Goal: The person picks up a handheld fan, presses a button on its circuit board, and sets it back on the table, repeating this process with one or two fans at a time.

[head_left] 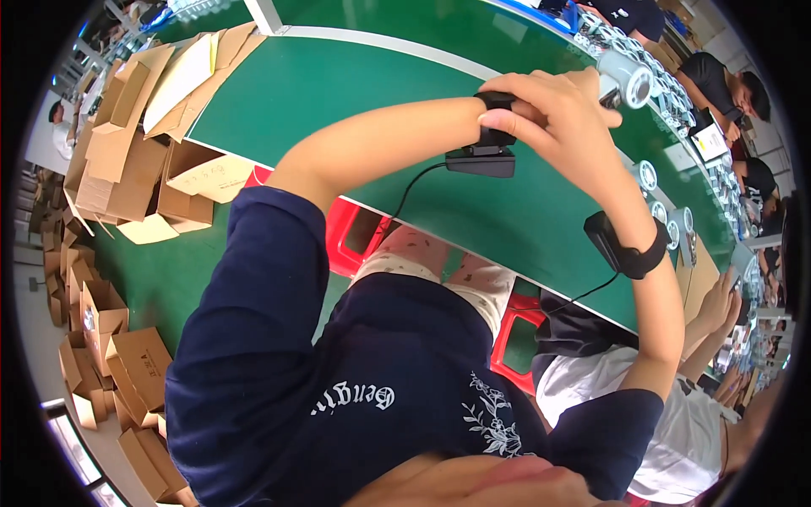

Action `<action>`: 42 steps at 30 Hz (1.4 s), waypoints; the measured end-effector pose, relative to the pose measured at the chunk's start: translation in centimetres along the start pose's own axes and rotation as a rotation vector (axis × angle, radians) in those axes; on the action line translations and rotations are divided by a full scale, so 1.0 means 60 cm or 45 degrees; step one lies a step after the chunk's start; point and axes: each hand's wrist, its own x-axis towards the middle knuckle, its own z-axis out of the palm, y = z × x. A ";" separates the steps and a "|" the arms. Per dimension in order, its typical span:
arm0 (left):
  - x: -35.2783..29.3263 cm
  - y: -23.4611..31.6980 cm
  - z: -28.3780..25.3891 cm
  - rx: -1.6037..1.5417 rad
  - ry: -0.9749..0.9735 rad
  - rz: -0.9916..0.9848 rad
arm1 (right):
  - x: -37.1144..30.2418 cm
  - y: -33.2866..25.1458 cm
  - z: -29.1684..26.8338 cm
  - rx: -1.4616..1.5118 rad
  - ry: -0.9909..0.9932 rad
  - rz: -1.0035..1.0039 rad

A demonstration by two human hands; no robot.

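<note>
A smooth green table [355, 72] stands beside angular cardboard boxes [122, 173]; the right hand [568, 114] clasps a black wristband [497, 103], the overlapped left hand's [589, 83] finger state being indeterminable.

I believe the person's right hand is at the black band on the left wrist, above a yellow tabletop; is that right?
Not quite: the tabletop is green, not yellow, as the head view shows. The right hand is at the black band on the left wrist.
</note>
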 end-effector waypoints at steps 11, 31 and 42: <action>-0.057 -0.031 0.017 0.403 -0.148 0.747 | -0.002 0.017 0.017 0.210 0.166 -0.178; -0.056 -0.106 0.106 0.576 0.055 1.026 | 0.015 0.092 0.074 0.447 0.222 0.645; -0.051 -0.101 0.025 -0.073 -0.143 0.907 | 0.033 0.009 0.000 0.415 0.099 0.477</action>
